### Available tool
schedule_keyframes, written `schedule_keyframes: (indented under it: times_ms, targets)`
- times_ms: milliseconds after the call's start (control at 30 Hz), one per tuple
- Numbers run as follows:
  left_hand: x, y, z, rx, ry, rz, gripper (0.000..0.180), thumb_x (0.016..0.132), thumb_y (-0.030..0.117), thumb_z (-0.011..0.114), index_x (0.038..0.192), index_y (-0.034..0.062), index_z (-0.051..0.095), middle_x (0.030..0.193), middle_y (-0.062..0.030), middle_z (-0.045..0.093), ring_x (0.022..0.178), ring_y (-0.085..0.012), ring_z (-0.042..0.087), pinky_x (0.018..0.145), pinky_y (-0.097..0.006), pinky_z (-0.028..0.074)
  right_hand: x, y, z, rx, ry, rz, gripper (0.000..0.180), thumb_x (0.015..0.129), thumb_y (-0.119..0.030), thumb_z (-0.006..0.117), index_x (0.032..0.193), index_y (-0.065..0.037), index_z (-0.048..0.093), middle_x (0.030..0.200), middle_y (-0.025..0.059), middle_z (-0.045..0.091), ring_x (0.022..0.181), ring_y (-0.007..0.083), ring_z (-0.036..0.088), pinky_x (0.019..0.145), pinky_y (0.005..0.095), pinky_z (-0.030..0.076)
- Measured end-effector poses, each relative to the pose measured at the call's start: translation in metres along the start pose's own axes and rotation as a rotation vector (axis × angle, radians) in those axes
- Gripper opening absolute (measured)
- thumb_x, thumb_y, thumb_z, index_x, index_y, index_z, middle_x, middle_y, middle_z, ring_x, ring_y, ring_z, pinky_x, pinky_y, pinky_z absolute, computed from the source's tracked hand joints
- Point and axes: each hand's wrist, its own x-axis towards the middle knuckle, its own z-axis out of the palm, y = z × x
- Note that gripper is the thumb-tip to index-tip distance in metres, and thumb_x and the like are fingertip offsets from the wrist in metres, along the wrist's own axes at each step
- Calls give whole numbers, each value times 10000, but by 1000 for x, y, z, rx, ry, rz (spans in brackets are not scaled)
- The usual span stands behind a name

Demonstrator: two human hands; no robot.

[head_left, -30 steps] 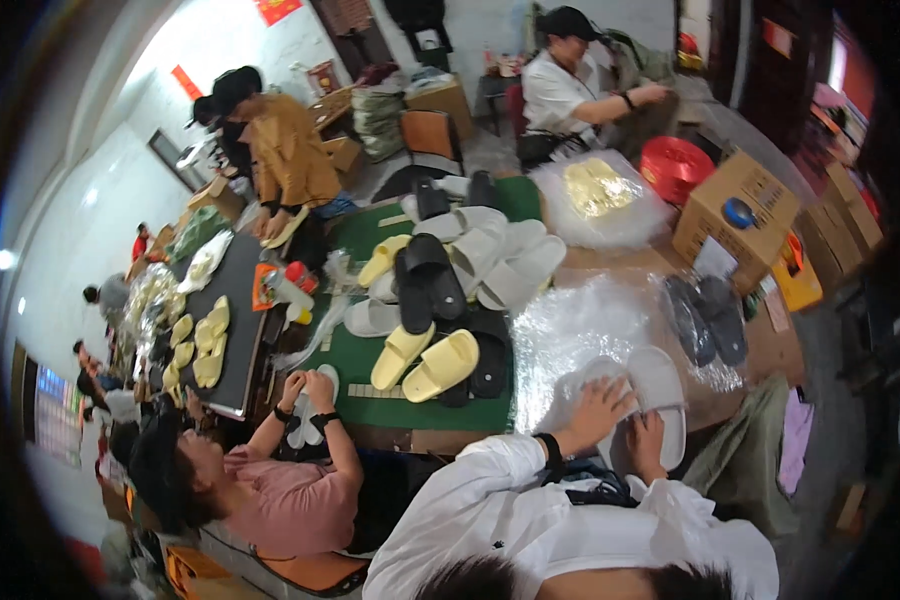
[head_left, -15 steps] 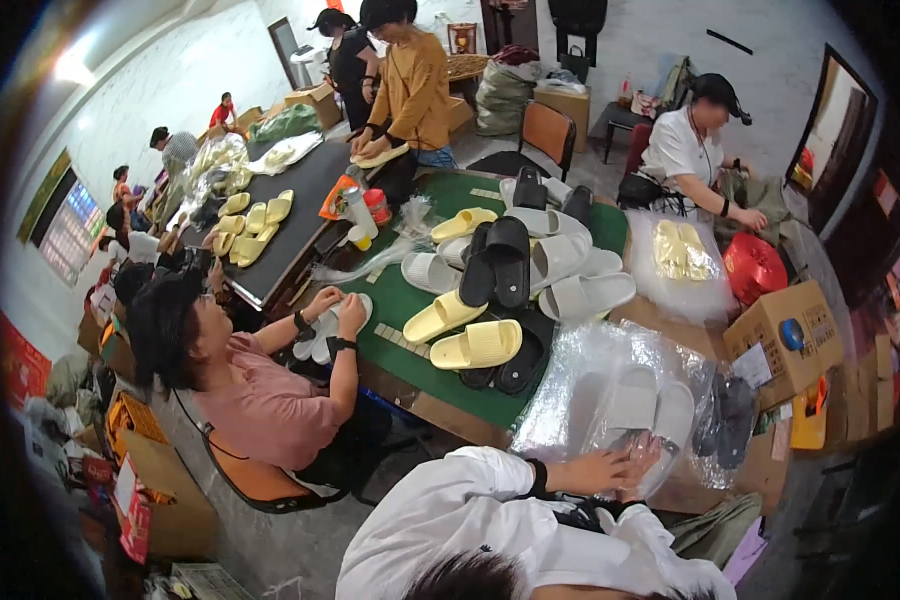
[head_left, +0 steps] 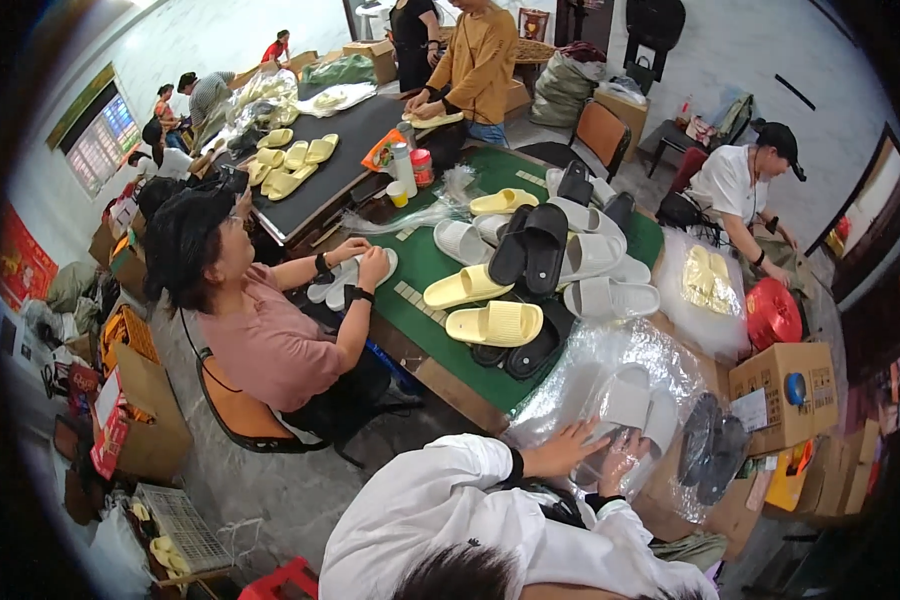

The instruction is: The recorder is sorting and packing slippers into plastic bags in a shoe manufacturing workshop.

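A pair of light grey slippers (head_left: 627, 396) lies in a clear plastic bag (head_left: 548, 408) at the near end of the table. My left hand (head_left: 568, 447) rests on the bag by the slippers' near ends, fingers stretched out. Close on its right, my right hand (head_left: 622, 464) lies against the plastic with its fingers extended; their tips are partly blurred by shine. Beside the bag, to the right, is a dark grey pair of slippers (head_left: 713, 450) in clear plastic.
Black, yellow and grey slippers are heaped on the green mat (head_left: 410, 345). A bagged yellow pair (head_left: 708, 280), a red bundle (head_left: 773, 315) and a cardboard box (head_left: 785, 392) line the right side. A seated person in pink (head_left: 270, 350) handles grey slippers at left.
My hands, close together before, are now further apart, the left one lying flatter on the bag. The whole view has shifted, so the table scene sits lower and further right.
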Motion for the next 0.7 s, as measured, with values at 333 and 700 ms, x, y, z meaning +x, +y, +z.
schedule_keyframes:
  times_ms: [333, 700]
  targets:
    - [-14, -35, 22, -253, 297, -134, 628, 783, 130, 526, 1339, 138, 234, 1322, -243, 256, 1090, -406, 415, 887, -415, 380, 9, -1, 15, -127, -176, 0, 413, 850, -220, 473, 1171, 39, 460, 1237, 292, 332, 1129, 410, 336, 974, 429, 260]
    - [-18, -35, 17, -699, 570, -476, 596, 807, 104, 492, 1341, 121, 228, 749, -242, 562, 745, -409, 547, 664, -415, 426, 8, -15, 30, 155, -56, 69, 423, 771, -136, 521, 1145, 57, 470, 1096, 282, 405, 1035, 418, 382, 912, 435, 296]
